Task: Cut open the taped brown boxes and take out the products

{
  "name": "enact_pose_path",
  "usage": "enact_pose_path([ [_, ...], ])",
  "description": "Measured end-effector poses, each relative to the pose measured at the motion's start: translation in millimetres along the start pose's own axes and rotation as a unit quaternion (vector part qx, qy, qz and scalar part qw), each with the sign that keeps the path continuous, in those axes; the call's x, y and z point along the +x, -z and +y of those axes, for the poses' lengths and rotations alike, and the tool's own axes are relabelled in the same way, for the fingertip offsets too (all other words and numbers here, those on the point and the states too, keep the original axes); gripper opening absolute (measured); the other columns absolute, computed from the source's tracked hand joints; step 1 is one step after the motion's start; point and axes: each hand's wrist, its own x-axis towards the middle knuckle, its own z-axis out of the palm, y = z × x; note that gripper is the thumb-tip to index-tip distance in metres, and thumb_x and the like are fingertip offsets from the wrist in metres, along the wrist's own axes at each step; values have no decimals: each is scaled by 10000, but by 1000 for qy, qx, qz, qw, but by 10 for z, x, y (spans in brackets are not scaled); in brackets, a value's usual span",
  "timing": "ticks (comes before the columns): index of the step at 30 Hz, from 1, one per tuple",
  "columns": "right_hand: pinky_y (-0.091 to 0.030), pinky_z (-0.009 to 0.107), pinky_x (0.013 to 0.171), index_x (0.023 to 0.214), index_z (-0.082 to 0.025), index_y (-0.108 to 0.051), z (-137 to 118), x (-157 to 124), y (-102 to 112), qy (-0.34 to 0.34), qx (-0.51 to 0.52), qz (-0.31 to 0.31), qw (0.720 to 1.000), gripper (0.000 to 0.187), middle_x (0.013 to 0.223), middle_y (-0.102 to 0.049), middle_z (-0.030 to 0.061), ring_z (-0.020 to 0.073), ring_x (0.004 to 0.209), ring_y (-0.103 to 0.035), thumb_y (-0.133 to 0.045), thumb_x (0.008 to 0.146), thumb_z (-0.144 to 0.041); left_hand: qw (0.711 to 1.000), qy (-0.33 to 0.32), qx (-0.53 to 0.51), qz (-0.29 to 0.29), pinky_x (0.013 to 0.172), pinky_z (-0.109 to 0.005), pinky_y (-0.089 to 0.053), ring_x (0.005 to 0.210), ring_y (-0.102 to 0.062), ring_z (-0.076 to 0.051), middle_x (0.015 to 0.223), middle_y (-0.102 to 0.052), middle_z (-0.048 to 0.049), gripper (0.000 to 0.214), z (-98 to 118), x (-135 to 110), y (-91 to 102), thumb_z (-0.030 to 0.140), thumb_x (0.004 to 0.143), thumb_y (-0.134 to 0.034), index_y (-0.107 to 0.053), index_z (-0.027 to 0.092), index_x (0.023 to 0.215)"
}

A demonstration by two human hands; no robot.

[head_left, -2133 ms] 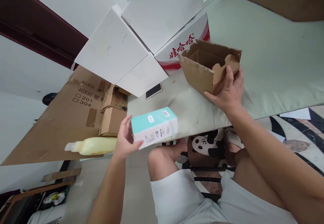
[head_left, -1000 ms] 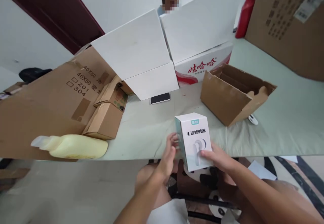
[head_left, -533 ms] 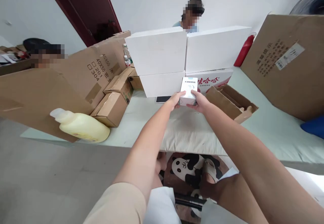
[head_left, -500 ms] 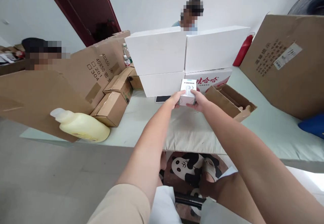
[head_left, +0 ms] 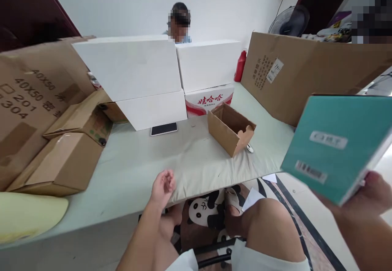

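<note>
My right hand (head_left: pixel 372 195) grips a small product box (head_left: pixel 335 144) with a teal side and labels, held up close to the camera at the far right, off the table's edge. My left hand (head_left: pixel 163 186) rests at the near edge of the pale green table (head_left: pixel 147 160), fingers curled loosely with nothing in them. An open brown cardboard box (head_left: pixel 231 128) stands empty on the table, left of the product box.
White boxes (head_left: pixel 137 79) and a red-printed carton (head_left: pixel 210 99) are stacked at the back. A phone (head_left: pixel 163 129) lies before them. Brown cartons (head_left: pixel 61 160) and a yellow bottle (head_left: pixel 27 216) sit left; a big cardboard sheet (head_left: pixel 306 70) leans right. A person sits behind the boxes.
The product box was held in both hands over the table; now my right hand alone has it, swung out to the right. My left hand has dropped to the table edge.
</note>
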Motion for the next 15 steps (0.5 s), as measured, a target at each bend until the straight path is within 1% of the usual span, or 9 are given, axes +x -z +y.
enact_pose_path([
  [1,-548,677,703,1464,-549,-443,8,126,44,17,17,53,998,678,1283,-687,139,447,1147,-675,-212,854,-734,1000,-6,-1,-28,426,-181,-262,402,-280,-67,459,-339,72,293,-1,77,-91,373,799,-630,-447,202,647],
  [2,-556,672,739,1486,-523,-417,6,298,12,19,30,84,996,677,1360,-648,126,447,1217,-639,-290,851,-721,999,-8,0,-53,421,-179,-238,406,-242,-60,454,-287,77,363,-3,173,-214,375,785,-641,-384,201,595],
  [5,-607,543,719,1415,-443,-445,40,903,-373,-53,66,156,984,647,1441,-585,93,383,1203,-647,-590,789,-518,994,24,7,-109,416,-196,-190,413,-168,-50,462,-167,85,522,-77,520,-619,432,755,-640,-227,210,527],
  [6,-618,491,694,1385,-405,-454,82,1088,-535,-90,64,156,981,643,1427,-590,96,348,1153,-670,-626,768,-457,991,41,12,-124,413,-206,-170,409,-149,-49,461,-140,87,552,-134,632,-733,460,751,-632,-196,217,518],
  [8,-630,423,671,1371,-325,-451,204,1406,-828,-151,19,122,981,627,1348,-632,106,282,1037,-708,-624,775,-419,986,65,24,-153,416,-226,-138,404,-137,-48,453,-128,90,574,-273,812,-904,495,733,-636,-185,229,498],
  [9,-634,405,684,1388,-297,-444,273,1549,-949,-165,-16,101,981,627,1308,-655,106,258,999,-716,-611,796,-420,983,72,31,-169,422,-233,-129,404,-141,-46,447,-136,91,575,-341,876,-961,498,719,-653,-197,232,491],
  [11,-635,385,735,1420,-260,-449,391,1832,-1146,-171,-82,93,977,633,1255,-686,106,237,980,-720,-606,828,-423,976,79,50,-197,438,-242,-121,410,-150,-42,441,-149,96,586,-440,957,-1018,504,691,-696,-218,233,487],
  [13,-618,384,820,1390,-216,-520,457,2126,-1303,-165,-129,118,971,602,1240,-697,125,257,1041,-709,-637,829,-401,971,82,78,-210,452,-252,-109,417,-152,-41,438,-145,104,618,-473,995,-1022,533,666,-730,-218,235,491],
  [15,-577,395,921,1281,-158,-626,473,2413,-1447,-167,-165,142,962,499,1211,-708,161,301,1133,-678,-661,824,-357,971,85,101,-200,463,-262,-88,424,-141,-40,444,-129,110,654,-456,1008,-1003,574,646,-743,-203,238,496],
])
